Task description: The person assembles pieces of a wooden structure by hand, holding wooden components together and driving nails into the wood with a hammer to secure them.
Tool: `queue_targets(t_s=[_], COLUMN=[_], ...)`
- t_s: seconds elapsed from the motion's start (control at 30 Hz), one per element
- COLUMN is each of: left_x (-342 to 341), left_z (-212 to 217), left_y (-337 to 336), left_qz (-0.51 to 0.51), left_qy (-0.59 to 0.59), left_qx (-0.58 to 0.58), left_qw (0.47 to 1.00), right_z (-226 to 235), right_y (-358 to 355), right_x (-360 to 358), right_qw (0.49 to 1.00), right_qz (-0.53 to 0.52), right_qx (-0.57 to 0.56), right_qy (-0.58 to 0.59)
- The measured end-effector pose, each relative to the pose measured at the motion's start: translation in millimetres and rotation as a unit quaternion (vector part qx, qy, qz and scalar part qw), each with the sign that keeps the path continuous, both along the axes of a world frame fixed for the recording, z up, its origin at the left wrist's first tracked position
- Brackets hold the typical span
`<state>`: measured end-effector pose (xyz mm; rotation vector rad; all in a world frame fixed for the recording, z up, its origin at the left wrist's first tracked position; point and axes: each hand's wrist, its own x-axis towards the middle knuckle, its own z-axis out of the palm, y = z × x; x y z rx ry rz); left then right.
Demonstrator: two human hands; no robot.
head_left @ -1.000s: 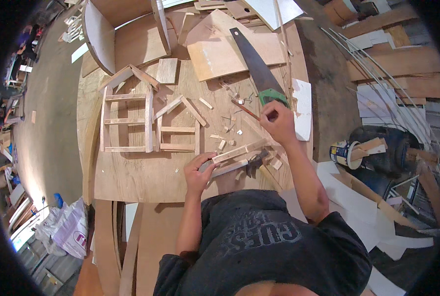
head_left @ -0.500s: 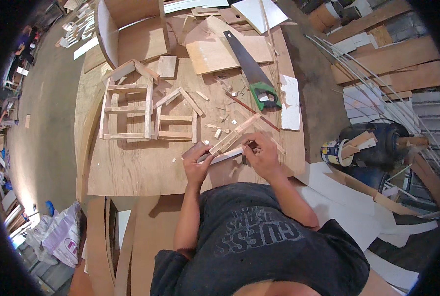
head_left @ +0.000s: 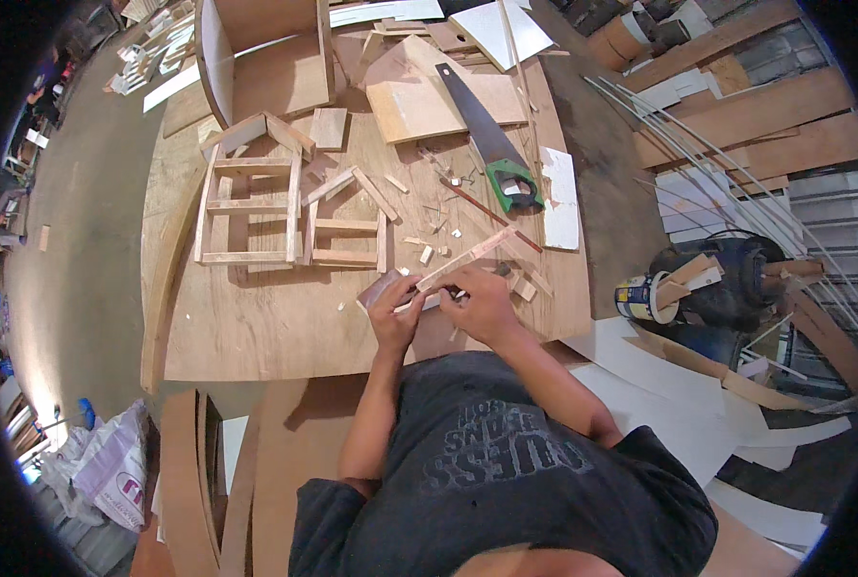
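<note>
1. Pressing down with the left hand (head_left: 393, 317) on a small dark wood block (head_left: 381, 288) and the near end of a thin wood strip (head_left: 462, 260), fingers curled closed over them.
2. Pinching the same wood strip with the right hand (head_left: 480, 303), fingertips drawn together on it just right of the left hand; impossible to tell what else, if anything, is tucked under those fingers.
3. Lying slantwise, the wood strip, its far end pointing away and rightward toward the handsaw (head_left: 491, 144), stopping short of the green handle.
4. Sitting near the front edge of the plywood tabletop (head_left: 256, 327), both hands, with only a narrow band of board between them and that edge.
5. Leaving broad bare board to the left of the hands, running out to the tabletop's curved left edge.
6. Standing beyond that bare stretch, two small house-shaped wooden frames (head_left: 289, 207), side by side, well apart from the hands.
7. Crowding the space between the hands and the handsaw: offcuts, nails and a red pencil (head_left: 491, 216).
8. Lying just right of the handsaw handle, at the tabletop's right edge, a white panel scrap (head_left: 559, 202).
9. Standing off the tabletop, right of the hands, a tin can (head_left: 640, 296) holding wood scraps.
</note>
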<state>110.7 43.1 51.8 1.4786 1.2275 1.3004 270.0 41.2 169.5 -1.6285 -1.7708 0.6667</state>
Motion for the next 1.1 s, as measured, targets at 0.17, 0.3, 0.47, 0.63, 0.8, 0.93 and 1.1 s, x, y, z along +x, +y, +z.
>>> queue_targets(t_s=[0.17, 0.3, 0.47, 0.63, 0.8, 0.93, 1.1], left_x=[-1, -4, -9, -12, -12, -9, -7], left_z=[-12, -14, -19, -18, -15, -20, -13], left_y=[-2, -2, -1, 0, 2, 4, 4], left_qz=[-0.036, -0.047, -0.057, -0.069, -0.073, -0.056, -0.038], left_qy=[-0.079, -0.095, -0.047, -0.056, -0.038, -0.041, -0.023], left_qx=[-0.016, -0.009, 0.045, 0.029, 0.017, 0.08, 0.095], left_qw=[0.996, 0.994, 0.996, 0.996, 0.996, 0.994, 0.994], right_z=[-8, -13, -16, -15, -14, -11, -18], right_y=[-3, -3, -3, -2, -1, -1, 0], right_x=[-11, -17, -23, -26, -26, -26, -26], right_qw=[0.997, 0.995, 0.994, 0.991, 0.986, 0.988, 0.989], right_qz=[-0.01, -0.002, -0.004, -0.009, -0.017, -0.004, -0.013], right_qx=[-0.072, -0.071, -0.068, -0.084, -0.104, -0.093, -0.077], right_qy=[-0.031, -0.064, -0.089, -0.1, -0.128, -0.121, -0.123])
